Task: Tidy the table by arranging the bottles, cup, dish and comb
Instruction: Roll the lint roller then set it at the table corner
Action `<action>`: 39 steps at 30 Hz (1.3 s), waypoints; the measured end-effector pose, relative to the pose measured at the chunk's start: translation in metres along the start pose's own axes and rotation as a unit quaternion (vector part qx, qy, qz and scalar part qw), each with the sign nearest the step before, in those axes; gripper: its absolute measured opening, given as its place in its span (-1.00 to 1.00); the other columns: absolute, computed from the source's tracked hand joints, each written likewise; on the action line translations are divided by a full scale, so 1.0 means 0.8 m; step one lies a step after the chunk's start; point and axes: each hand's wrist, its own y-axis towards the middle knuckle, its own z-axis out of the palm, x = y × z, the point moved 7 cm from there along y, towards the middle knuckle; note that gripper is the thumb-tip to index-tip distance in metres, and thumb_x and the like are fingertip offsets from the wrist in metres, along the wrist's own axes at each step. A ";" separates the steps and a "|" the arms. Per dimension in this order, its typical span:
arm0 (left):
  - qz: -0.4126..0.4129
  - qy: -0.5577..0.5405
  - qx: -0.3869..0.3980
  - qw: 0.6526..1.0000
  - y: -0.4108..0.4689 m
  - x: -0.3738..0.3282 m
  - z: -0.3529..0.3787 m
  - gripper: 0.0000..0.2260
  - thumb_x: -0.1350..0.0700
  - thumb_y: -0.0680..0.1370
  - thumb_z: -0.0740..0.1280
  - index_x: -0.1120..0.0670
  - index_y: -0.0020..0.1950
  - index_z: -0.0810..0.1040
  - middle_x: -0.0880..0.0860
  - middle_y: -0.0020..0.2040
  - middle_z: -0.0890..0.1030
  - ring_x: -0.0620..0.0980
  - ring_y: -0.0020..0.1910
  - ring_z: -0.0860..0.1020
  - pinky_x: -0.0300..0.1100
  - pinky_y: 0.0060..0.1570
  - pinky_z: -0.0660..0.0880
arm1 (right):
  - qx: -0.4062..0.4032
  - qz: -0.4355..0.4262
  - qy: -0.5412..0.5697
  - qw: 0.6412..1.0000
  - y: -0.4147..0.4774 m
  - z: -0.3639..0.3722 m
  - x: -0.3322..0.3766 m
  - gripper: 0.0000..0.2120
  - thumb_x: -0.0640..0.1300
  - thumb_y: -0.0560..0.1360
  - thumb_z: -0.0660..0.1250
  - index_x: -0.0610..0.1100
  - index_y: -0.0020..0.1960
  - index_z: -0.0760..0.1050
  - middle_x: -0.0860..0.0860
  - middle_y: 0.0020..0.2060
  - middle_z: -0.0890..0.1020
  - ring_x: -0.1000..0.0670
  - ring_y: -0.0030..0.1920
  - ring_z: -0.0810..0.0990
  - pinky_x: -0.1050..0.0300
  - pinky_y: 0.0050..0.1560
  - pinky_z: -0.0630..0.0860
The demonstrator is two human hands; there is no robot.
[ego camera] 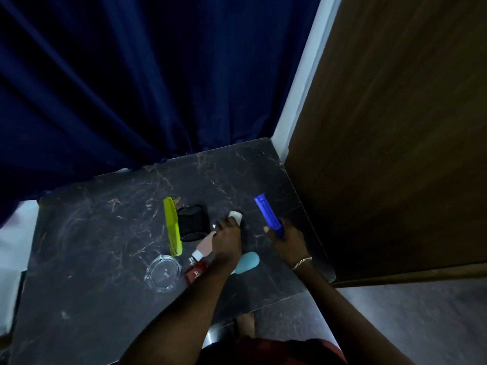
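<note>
On the dark marble table (105, 233), my left hand (228, 239) grips a dark bottle with a white cap (235, 216). A tall blue bottle (267, 213) tilts away from me, with my right hand (286, 239) closed around its lower end. To the left, a yellow-green comb (172, 226) lies flat beside a black mesh cup (191, 222) tipped on its side. A clear glass dish (163, 272) sits near the front. A small red bottle (196, 272), a beige tube (204, 246) and a teal bottle (246, 262) lie under and beside my left forearm.
A dark blue curtain (131, 88) hangs behind the table. A brown wooden panel (395, 154) stands against the table's right edge. Grey floor (421, 312) shows at the lower right, and my foot (245, 325) is below the table's front edge.
</note>
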 end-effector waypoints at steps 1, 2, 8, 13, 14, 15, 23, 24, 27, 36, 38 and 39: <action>-0.006 0.000 0.000 1.000 0.002 0.000 0.001 -0.71 0.19 0.71 0.08 0.18 0.43 0.31 0.23 0.41 0.43 0.21 0.40 0.46 -0.03 0.22 0.56 | 0.002 0.001 -0.001 1.000 0.001 -0.001 -0.001 -0.70 0.09 0.50 0.41 -0.02 0.16 0.54 0.18 -0.23 0.59 0.19 -0.21 0.57 0.32 -0.16 0.43; -0.011 0.000 -0.003 1.000 0.003 -0.001 0.003 -0.70 0.20 0.71 0.08 0.18 0.44 0.31 0.24 0.41 0.43 0.22 0.40 0.46 -0.03 0.21 0.57 | 0.007 0.002 0.001 1.000 0.002 -0.002 -0.002 -0.71 0.10 0.50 0.41 -0.01 0.16 0.54 0.17 -0.22 0.60 0.20 -0.22 0.57 0.37 -0.19 0.42; -0.007 -0.010 -0.012 1.000 0.005 -0.010 -0.005 -0.62 0.16 0.64 0.22 0.17 0.45 0.30 0.25 0.40 0.47 0.23 0.34 0.50 0.00 0.25 0.51 | 0.009 -0.010 0.034 0.999 0.006 -0.016 -0.004 -0.88 0.16 0.48 0.40 0.29 -0.02 0.49 0.19 -0.25 0.63 0.30 -0.19 0.60 0.49 -0.28 0.42; 0.042 -0.121 -0.084 0.988 -0.015 -0.004 -0.059 -0.39 -0.01 0.53 0.39 0.17 0.53 0.34 0.20 0.38 0.47 0.23 0.34 0.46 0.03 0.38 0.39 | 0.005 -0.015 0.062 0.998 0.012 -0.037 0.000 -0.74 0.18 0.45 0.43 0.25 0.09 0.45 0.14 -0.14 0.67 0.20 -0.18 0.65 0.30 -0.15 0.55; 0.049 -0.145 -0.103 0.983 -0.023 0.004 -0.072 -0.41 0.02 0.51 0.41 0.17 0.50 0.40 0.19 0.34 0.47 0.23 0.31 0.46 0.02 0.37 0.39 | 0.013 -0.023 0.064 0.998 0.012 -0.040 0.004 -0.70 0.18 0.45 0.44 0.24 0.11 0.43 0.13 -0.12 0.67 0.18 -0.16 0.66 0.29 -0.14 0.56; 0.055 -0.171 -0.123 0.976 -0.031 0.014 -0.083 -0.46 0.06 0.50 0.43 0.16 0.45 0.46 0.18 0.30 0.47 0.23 0.26 0.48 0.03 0.33 0.42 | 0.025 -0.034 0.067 0.997 0.012 -0.042 0.008 -0.68 0.18 0.44 0.45 0.22 0.13 0.43 0.13 -0.09 0.67 0.17 -0.14 0.66 0.30 -0.13 0.57; 0.119 -0.291 -0.209 0.926 -0.075 0.095 -0.151 -0.47 0.37 0.45 0.42 0.12 0.41 0.52 0.06 0.31 0.41 -0.01 0.25 0.49 -0.16 0.28 0.48 | 0.154 -0.169 -0.050 0.972 0.006 -0.020 0.082 -0.64 0.11 0.47 0.45 0.04 0.21 0.52 0.14 -0.01 0.69 0.25 -0.02 0.65 0.35 0.05 0.56; 0.123 -0.293 -0.214 0.924 -0.076 0.097 -0.156 -0.46 0.40 0.44 0.41 0.12 0.41 0.53 0.08 0.36 0.41 -0.01 0.30 0.48 -0.15 0.31 0.47 | 0.175 -0.176 -0.075 0.966 0.008 -0.021 0.089 -0.63 0.13 0.48 0.44 0.03 0.22 0.52 0.14 -0.01 0.69 0.21 -0.02 0.66 0.23 0.07 0.59; 0.097 -0.286 -0.216 0.929 -0.102 0.161 -0.179 -0.44 0.46 0.47 0.34 0.13 0.44 0.52 0.14 0.49 0.39 0.06 0.43 0.45 -0.05 0.42 0.45 | 0.218 -0.234 -0.148 0.936 -0.007 0.018 0.151 -0.60 0.21 0.47 0.40 0.06 0.23 0.51 0.11 0.00 0.69 0.10 0.00 0.67 0.10 0.07 0.60; 0.130 -0.232 -0.201 0.943 -0.114 0.198 -0.225 -0.45 0.43 0.50 0.32 0.05 0.44 0.51 0.05 0.43 0.45 0.11 0.32 0.54 0.10 0.31 0.53 | 0.237 -0.269 -0.180 0.916 -0.012 0.038 0.220 -0.54 0.10 0.37 0.54 -0.02 0.21 0.57 0.04 0.05 0.68 0.03 0.03 0.65 -0.03 0.11 0.59; 0.164 -0.231 -0.192 0.940 -0.126 0.209 -0.229 -0.42 0.44 0.48 0.31 0.03 0.45 0.50 0.03 0.38 0.47 0.10 0.30 0.55 0.11 0.28 0.54 | 0.237 -0.280 -0.176 0.913 -0.032 0.058 0.245 -0.46 0.11 0.35 0.54 0.00 0.27 0.51 0.01 0.06 0.69 0.00 0.03 0.66 -0.04 0.12 0.60; 0.193 -0.219 -0.176 0.940 -0.133 0.203 -0.227 -0.40 0.45 0.46 0.30 0.01 0.45 0.48 0.02 0.36 0.47 0.08 0.28 0.55 0.09 0.26 0.55 | 0.240 -0.282 -0.177 0.912 -0.043 0.071 0.256 -0.40 0.12 0.33 0.55 0.04 0.30 0.44 -0.02 0.06 0.68 -0.04 0.03 0.66 -0.05 0.10 0.60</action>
